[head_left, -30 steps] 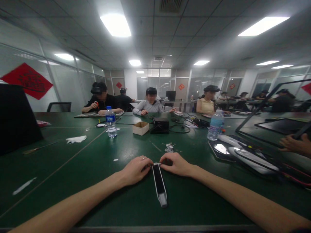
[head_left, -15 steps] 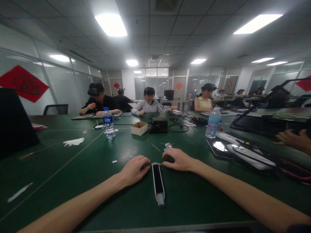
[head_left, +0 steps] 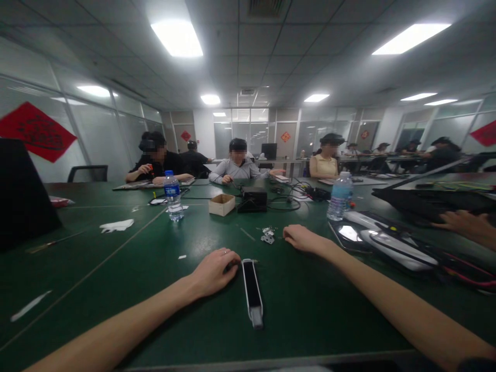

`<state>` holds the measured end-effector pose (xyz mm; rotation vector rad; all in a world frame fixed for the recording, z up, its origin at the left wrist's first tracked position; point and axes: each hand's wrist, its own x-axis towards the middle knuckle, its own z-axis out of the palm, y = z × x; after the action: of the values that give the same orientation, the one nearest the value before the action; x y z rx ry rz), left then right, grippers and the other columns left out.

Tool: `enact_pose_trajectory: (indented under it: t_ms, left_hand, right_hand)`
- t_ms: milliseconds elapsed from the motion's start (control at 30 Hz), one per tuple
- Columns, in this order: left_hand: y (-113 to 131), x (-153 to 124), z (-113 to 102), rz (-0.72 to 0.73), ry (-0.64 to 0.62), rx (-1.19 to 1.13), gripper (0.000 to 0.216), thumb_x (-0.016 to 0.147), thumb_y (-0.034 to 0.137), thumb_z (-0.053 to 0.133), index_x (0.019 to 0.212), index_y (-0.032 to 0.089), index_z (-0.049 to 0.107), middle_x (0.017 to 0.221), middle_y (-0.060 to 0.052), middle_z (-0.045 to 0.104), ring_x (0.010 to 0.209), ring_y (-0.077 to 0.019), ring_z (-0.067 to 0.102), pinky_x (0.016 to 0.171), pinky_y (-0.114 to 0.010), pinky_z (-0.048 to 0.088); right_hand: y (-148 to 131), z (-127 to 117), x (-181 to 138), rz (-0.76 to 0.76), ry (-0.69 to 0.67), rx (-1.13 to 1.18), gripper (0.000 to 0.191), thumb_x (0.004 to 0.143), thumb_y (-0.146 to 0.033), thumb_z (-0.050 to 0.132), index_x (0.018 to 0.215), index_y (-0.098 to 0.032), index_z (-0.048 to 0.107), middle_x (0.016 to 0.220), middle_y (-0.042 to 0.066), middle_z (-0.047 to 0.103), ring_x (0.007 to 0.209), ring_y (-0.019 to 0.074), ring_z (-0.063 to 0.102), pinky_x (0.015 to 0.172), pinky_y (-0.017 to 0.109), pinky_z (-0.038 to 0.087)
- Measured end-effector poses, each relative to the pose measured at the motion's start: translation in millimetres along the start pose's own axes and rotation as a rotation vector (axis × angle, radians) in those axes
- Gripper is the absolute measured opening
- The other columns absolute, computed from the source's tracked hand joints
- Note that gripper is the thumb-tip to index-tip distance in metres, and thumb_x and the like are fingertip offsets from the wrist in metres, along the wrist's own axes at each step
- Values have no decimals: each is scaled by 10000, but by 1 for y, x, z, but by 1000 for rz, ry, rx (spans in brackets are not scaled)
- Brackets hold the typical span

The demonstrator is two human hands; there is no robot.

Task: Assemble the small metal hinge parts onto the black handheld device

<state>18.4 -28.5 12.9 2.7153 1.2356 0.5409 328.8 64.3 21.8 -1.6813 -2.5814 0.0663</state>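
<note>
A long, narrow device [head_left: 252, 289] with a black face, a pale frame and a grey end lies on the green table in front of me. At its far end a small metal piece sticks out to the right. My left hand [head_left: 215, 269] rests on the table, fingers curled together against the far left corner; what they pinch is hidden. Farther out, my right hand [head_left: 304, 238] is apart from the device, its fingers closed near the table, just right of several small metal parts [head_left: 267, 236]. Whatever it pinches is too small to make out.
A cardboard box [head_left: 222, 204] and a black box [head_left: 252, 200] stand ahead, between two water bottles, one left [head_left: 173, 195] and one right [head_left: 340, 199]. White and black equipment [head_left: 399, 248] lies right, near another person's hand [head_left: 468, 225]. Several people sit beyond.
My right hand has left the device's far end and moved outward and right, beside the small metal parts. My left hand stays put. A black panel at far right has tilted lower.
</note>
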Motion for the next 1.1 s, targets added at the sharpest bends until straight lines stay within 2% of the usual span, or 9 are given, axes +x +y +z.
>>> enact_pose_trajectory:
  t_ms: [167,433,567,667,733,833,933,1033,1100]
  left_hand:
    - [0,-1,-1,-2,-9,-3,177,906,178,509,1042,187,622,987,-52,666,914,-202,616,822,-323,498]
    - [-2,-1,1,22,18,-7,182,906,176,503,1040,190,624,962,-45,662,887,-189,610,800,-309,498]
    - [1,-2,-2,22,22,-10,180,898,174,506,1030,187,628,955,-47,666,873,-192,612,772,-305,506]
    - [3,-2,-3,27,22,-11,176,893,175,506,1021,190,627,955,-46,668,873,-192,615,770,-306,510]
    - [3,-2,-2,19,23,-12,189,882,169,507,1036,189,617,961,-47,669,877,-196,619,780,-315,512]
    - [2,-2,1,-4,64,-10,250,857,181,532,1103,190,578,979,-51,665,877,-202,623,785,-324,514]
    - [2,-3,2,5,121,-13,276,870,233,541,1142,189,540,1019,-59,649,865,-200,618,787,-330,511]
    - [4,-5,1,73,165,-20,214,894,263,533,1093,186,534,1010,-57,635,847,-187,608,789,-324,503]
    - [6,-7,1,142,177,-15,192,890,262,559,1067,193,534,981,-45,633,851,-181,604,789,-311,498]
  right_hand:
    - [2,-3,0,84,-67,33,218,939,-251,536,956,-113,704,996,142,715,900,222,673,687,234,447]
    - [5,-1,-3,66,-60,87,317,955,-308,492,876,-118,733,898,139,729,795,225,688,665,263,469]
    - [1,0,-3,36,-4,117,256,937,-260,514,838,-141,718,879,113,726,778,205,681,647,251,468]
    - [-3,2,-2,15,47,146,149,903,-209,560,890,-138,690,876,91,716,789,189,669,658,242,471]
    - [-9,3,-3,-70,124,170,132,884,-185,587,980,-130,658,868,74,703,787,180,657,685,248,478]
    - [-26,7,-7,-312,319,210,199,895,-197,588,1085,-139,606,903,70,683,813,177,638,755,288,491]
    - [-53,13,-17,-559,495,263,156,949,-267,534,1034,-158,608,898,82,669,812,179,620,762,314,505]
    - [-82,20,-28,-754,569,339,196,981,-310,487,1005,-161,613,853,77,666,781,171,612,731,297,512]
    - [-98,24,-36,-778,580,429,205,983,-326,488,992,-167,617,842,67,668,761,159,611,714,279,512]
